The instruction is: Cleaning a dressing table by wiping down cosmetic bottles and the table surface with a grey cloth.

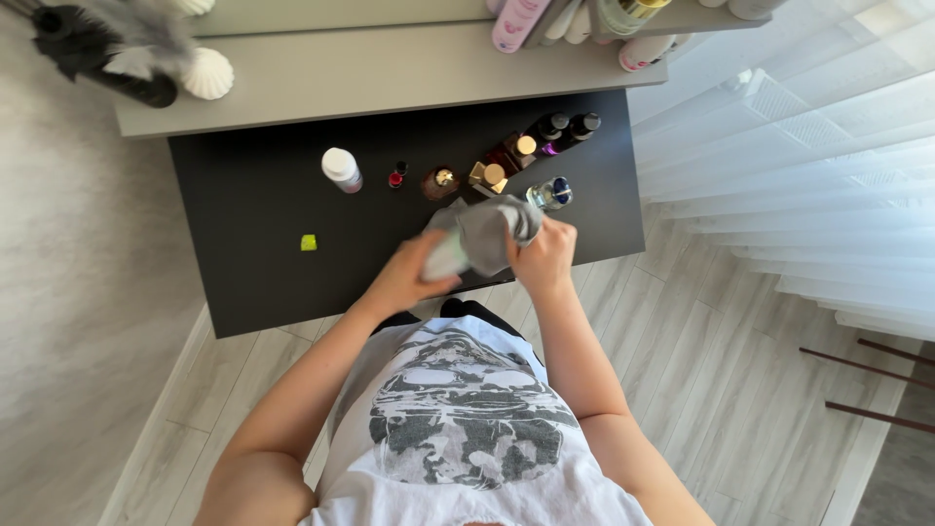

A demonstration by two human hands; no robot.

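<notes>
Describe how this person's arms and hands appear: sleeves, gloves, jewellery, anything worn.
Both arms are bare down to the hands. The left hand and right hand wear no gloves; no watch or bracelet shows. The white T-shirt has a grey print.

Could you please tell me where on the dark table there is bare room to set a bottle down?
The dark table is bare on its left part, around the small green square, in front of the white-capped bottle. The back edge is crowded with small bottles, and both hands, left hand and right hand, hold a grey cloth over the front right.
</notes>
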